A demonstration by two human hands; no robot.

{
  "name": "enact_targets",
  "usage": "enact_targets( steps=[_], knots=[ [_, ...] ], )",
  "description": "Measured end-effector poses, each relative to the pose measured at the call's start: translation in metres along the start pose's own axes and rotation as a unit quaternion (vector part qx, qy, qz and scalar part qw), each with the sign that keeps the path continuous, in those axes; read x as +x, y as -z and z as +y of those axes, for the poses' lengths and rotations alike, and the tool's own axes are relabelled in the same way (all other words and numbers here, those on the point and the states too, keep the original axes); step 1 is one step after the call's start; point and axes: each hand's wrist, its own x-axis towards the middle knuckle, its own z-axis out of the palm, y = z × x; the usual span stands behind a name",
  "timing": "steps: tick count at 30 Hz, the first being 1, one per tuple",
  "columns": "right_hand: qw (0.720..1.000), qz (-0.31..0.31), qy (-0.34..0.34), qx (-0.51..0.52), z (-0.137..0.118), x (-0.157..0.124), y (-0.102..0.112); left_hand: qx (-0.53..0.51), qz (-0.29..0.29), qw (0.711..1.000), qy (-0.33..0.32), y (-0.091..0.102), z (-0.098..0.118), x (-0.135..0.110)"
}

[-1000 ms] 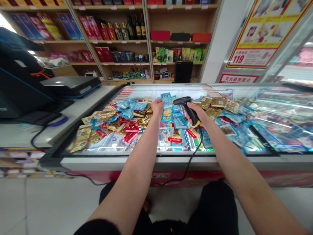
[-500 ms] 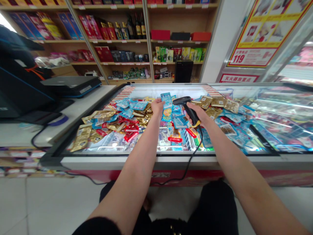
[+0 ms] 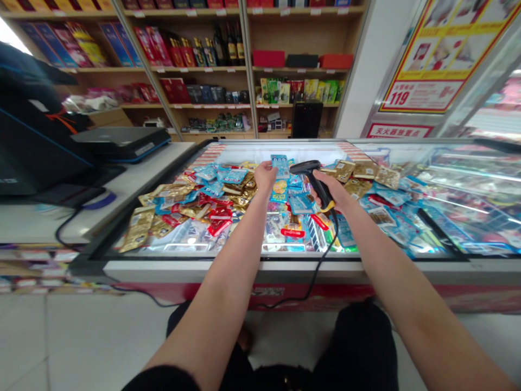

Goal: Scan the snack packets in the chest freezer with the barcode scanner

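My left hand (image 3: 265, 176) is closed on the edge of a blue snack packet (image 3: 280, 166), held up over the glass top of a chest freezer (image 3: 228, 265). In my right hand (image 3: 331, 190) is a black barcode scanner (image 3: 319, 183) with a yellow-tipped grip, its head turned toward the packet. The scanner's cable (image 3: 321, 260) hangs over the freezer's front edge. Under and around both hands lie many blue, gold and red packets, among them a gold packet (image 3: 138, 228) at the left and a red packet (image 3: 220, 213) nearer the middle.
On the left counter (image 3: 24, 222) stand a flat scale (image 3: 122, 140) and a dark checkout machine (image 3: 36, 125). Shelves (image 3: 195, 69) with boxes, bottles and bags fill the back. A dark box (image 3: 306, 118) stands behind the freezer. A poster (image 3: 443, 60) hangs at the right.
Both hands stay nearly in place, with the packet and scanner still held. The packet is tilted slightly differently, and the whole view has shifted a little.
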Motion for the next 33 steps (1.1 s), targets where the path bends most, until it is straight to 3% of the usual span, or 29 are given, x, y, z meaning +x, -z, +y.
enact_targets(
  steps=[5, 13, 19, 23, 28, 31, 33],
  knots=[
    [1.000, 0.006, 0.002, -0.001, -0.001, -0.002, -0.002, 0.024, 0.009, 0.998, -0.055, 0.024, 0.008, 0.010],
    [1.000, 0.019, -0.002, -0.015, -0.002, -0.003, -0.004, 0.098, 0.099, 0.985, -0.098, 0.092, 0.023, 0.026],
    [1.000, 0.007, 0.020, -0.008, 0.002, 0.000, 0.000, 0.255, 0.191, 0.944, -0.088, 0.127, 0.029, 0.018],
    [1.000, 0.002, 0.027, -0.006, 0.002, 0.000, 0.001, 0.357, 0.171, 0.917, -0.055, 0.129, 0.028, 0.005],
    [1.000, 0.003, 0.026, -0.005, 0.001, -0.001, 0.001, 0.420, 0.156, 0.890, -0.089, 0.121, 0.027, -0.003],
    [1.000, 0.008, 0.027, 0.000, 0.000, 0.000, 0.002, 0.414, 0.133, 0.891, -0.128, 0.106, 0.028, -0.008],
    [1.000, 0.010, 0.026, 0.004, 0.000, 0.000, 0.002, 0.399, 0.077, 0.900, -0.157, 0.091, 0.029, -0.015]
  ],
)
